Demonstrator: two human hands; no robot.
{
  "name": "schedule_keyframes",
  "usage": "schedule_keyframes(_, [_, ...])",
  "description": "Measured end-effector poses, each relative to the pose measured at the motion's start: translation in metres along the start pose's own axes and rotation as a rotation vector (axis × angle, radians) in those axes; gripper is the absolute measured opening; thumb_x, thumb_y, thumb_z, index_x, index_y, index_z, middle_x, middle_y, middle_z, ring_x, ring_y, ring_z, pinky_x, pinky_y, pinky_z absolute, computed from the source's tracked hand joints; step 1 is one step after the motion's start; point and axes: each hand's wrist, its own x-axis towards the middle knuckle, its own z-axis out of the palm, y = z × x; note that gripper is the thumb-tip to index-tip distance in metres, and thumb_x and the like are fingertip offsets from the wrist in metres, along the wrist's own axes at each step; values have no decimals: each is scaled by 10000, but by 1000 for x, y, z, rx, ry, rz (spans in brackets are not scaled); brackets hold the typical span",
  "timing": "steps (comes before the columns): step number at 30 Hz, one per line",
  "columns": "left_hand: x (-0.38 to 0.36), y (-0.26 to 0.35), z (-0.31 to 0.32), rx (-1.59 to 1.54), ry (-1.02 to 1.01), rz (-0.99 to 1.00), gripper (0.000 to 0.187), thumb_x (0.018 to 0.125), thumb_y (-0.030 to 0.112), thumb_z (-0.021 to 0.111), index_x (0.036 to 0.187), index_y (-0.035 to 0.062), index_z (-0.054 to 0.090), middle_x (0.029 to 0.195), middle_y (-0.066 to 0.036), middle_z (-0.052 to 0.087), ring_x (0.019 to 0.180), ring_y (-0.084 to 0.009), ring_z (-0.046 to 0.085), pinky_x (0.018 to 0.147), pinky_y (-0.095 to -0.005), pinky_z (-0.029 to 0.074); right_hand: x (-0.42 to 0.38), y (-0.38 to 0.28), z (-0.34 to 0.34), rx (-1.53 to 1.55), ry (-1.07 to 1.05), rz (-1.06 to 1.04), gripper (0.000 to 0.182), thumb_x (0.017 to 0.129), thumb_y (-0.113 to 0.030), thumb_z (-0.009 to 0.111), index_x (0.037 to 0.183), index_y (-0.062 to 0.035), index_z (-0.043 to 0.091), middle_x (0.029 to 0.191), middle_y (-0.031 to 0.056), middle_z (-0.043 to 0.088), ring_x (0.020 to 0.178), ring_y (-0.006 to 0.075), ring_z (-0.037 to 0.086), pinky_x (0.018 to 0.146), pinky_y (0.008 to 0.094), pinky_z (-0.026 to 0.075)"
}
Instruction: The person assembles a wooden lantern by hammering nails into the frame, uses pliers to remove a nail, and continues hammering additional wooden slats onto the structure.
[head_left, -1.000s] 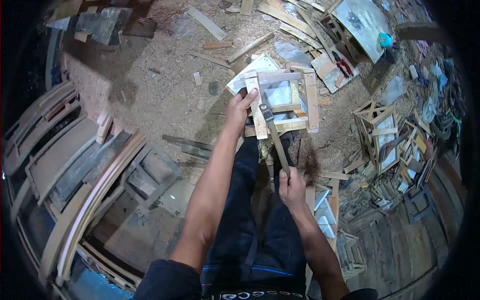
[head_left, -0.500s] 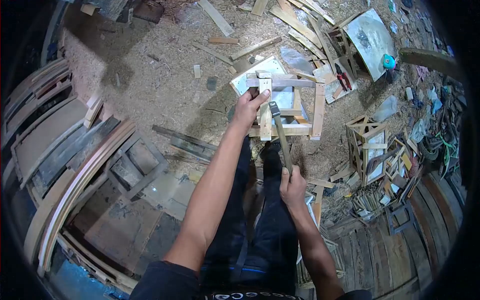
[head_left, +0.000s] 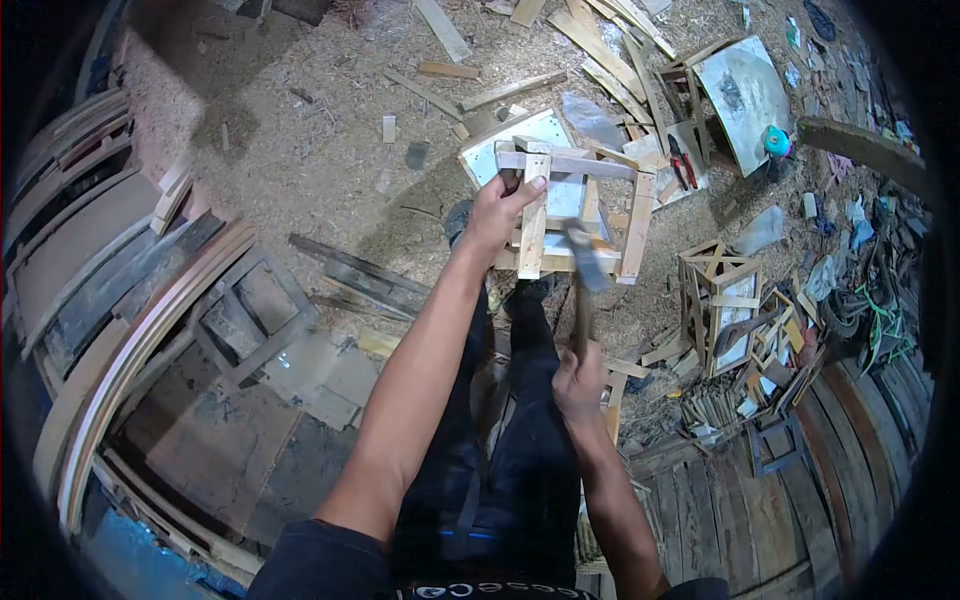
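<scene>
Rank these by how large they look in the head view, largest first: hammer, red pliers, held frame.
1. Held frame
2. Hammer, blurred but clearly smaller
3. Red pliers

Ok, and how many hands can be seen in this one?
2. The left hand grips the near-left upright of the wooden frame, some fingers hidden behind it; the right hand holds the motion-blurred hammer by its handle.

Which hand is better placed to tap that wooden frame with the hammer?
Probably the right hand: it grips the hammer by its handle, while the left hand is busy holding the wooden frame by one side.
</scene>
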Motion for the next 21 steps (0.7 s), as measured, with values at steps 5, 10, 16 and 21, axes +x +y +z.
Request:
schedule_keyframes(5, [-7,10,6,14,25,15,470,888,350,716,1206,22,605,1073,-35,646,983,-144,592,873,-306,465,0,-7,-2,46,63,-106,202,988,-215,572,985,-13,568,744,244,630,694,468,638,580,488,507])
schedule_keyframes(10, [0,1,0,-15,40,0,403,906,285,707,1194,15,627,1112,-49,668,1017,-135,594,949,-304,437,-1,10,2,44,53,-86,197,993,-203,572,986,-7,566,753,247,626,692,457,644,571,470,509])
schedule_keyframes(16, [-2,-6,-2,20,99,-98,479,896,406,692,1193,33,642,1051,-35,664,938,-135,586,822,-255,425,14,-6,-5,44,-14,30,218,974,-215,596,972,1,566,733,234,625,710,432,661,577,448,497])
schedule_keyframes(21, [-13,11,-2,608,154,39,451,996,413,565,1163,2,642,976,-72,674,876,-137,588,810,-300,464,-11,-10,-23,397,156,143,244,977,-242,594,959,1,572,706,157,613,647,282,649,604,371,489])
